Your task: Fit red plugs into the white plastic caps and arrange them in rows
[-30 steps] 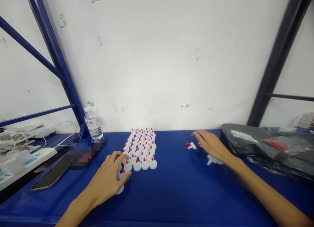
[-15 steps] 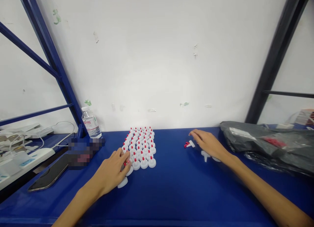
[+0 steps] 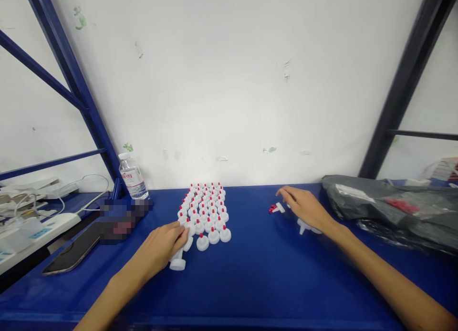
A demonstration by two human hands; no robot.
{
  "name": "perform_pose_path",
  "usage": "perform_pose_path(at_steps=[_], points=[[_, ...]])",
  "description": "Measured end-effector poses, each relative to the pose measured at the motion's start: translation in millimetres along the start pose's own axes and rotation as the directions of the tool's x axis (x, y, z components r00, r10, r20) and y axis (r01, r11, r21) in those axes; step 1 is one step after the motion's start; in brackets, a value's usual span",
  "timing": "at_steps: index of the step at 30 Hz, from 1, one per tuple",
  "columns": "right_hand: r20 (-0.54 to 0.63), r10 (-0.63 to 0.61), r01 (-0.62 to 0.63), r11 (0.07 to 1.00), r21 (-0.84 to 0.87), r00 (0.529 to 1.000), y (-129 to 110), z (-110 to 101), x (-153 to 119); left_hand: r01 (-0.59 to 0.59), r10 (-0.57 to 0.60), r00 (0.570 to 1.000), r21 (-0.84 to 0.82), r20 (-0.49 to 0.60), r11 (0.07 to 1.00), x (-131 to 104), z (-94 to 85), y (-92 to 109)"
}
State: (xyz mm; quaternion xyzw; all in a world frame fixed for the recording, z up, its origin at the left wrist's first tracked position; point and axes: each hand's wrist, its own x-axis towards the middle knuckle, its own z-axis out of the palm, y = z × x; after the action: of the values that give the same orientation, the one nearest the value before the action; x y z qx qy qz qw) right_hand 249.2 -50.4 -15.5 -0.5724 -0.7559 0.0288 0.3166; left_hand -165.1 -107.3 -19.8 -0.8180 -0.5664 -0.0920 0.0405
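Rows of white round caps with red tips (image 3: 213,235) stand upright on the blue table (image 3: 250,283). At the front left corner of these rows, my left hand (image 3: 168,244) is closed on a white cap (image 3: 188,243), its fingertips pinched together. Below that hand another white cap (image 3: 178,264) lies on its side. My right hand (image 3: 304,208) hovers or rests at the right, fingers bent and apart, with no object visible in them. White caps (image 3: 304,225) lie partly under its palm. Small red tips (image 3: 272,209) and a white piece (image 3: 280,207) are left of it.
A water bottle (image 3: 133,176) stands at the back left by the blue frame. In front of it are a phone (image 3: 73,249) and a blurred patch. A power strip (image 3: 39,235) with cables is far left. A dark plastic bag (image 3: 379,212) lies at right.
My left hand has drawn back slightly left and its fingers now pinch a white cap. The front caps have shifted a little out of their rows. My right hand has hardly moved.
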Motion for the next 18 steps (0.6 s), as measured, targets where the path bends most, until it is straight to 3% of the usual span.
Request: perform_pose_path(at_steps=[8, 12, 15, 18], points=[[-0.010, -0.003, 0.003, 1.000, 0.008, 1.000, -4, -3, 0, 0.039, -0.044, 0.997, -0.075, -0.071, 0.996, 2, 6.0, -14], [-0.038, -0.017, 0.017, 1.000, -0.006, 0.999, -5, -4, -1, 0.086, -0.122, 0.974, -0.187, -0.190, 0.979, 10, -6.5, -15], [-0.069, -0.024, 0.024, 1.000, 0.008, 0.997, -7, -6, -1, 0.101, -0.185, 0.942, -0.288, -0.279, 0.952, 23, -29.3, 2], [-0.097, -0.028, 0.036, 0.997, 0.074, 0.995, -13, -9, -2, 0.045, -0.176, 0.931, -0.381, -0.319, 0.924, 48, -47.9, 47]])
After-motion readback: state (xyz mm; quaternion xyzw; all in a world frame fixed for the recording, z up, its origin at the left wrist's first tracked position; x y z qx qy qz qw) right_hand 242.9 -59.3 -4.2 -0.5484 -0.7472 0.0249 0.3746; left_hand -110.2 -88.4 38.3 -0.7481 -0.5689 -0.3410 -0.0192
